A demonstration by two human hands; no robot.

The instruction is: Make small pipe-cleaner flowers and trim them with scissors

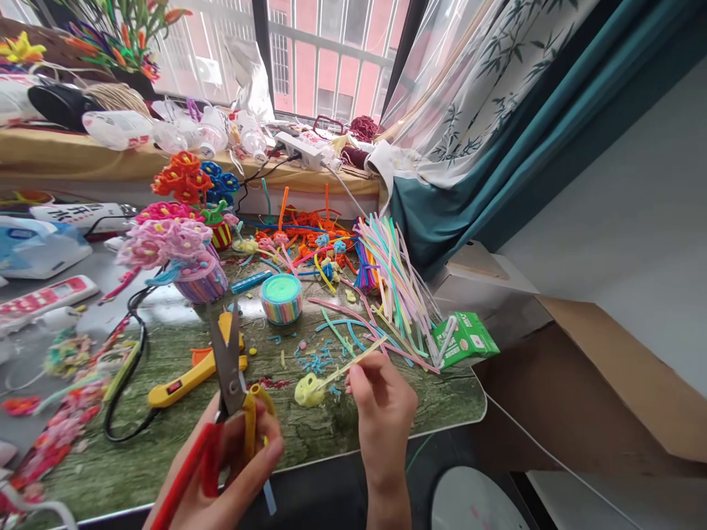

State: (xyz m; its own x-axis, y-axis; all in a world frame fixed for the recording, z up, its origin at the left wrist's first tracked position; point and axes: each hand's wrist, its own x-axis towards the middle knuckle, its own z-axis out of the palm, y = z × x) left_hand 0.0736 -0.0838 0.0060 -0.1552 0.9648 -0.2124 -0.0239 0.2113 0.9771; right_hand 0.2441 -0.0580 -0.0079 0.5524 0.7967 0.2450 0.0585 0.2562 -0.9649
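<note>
My left hand [237,464] is closed around red-handled scissors [229,368], whose dark blades point up and stand slightly apart. A small yellow piece [257,412] is also between its fingers. My right hand [381,405] pinches a pale yellow fuzzy stem [353,362]. At the stem's left end, a pale yellow flower-like piece [309,390] hangs just over the table. A yellow glue gun [188,375] lies behind the scissors, partly hidden by the blades. Short blue clippings [316,361] are scattered beyond the yellow piece.
A striped round pot [281,298] stands mid-table. Pink fuzzy flowers [169,243] fill another pot at the left. Bundled pastel stems [395,280] lean at the right beside a green box [467,340]. The glue gun's black cable [141,324] loops at the left. An open cardboard box [607,368] stands right.
</note>
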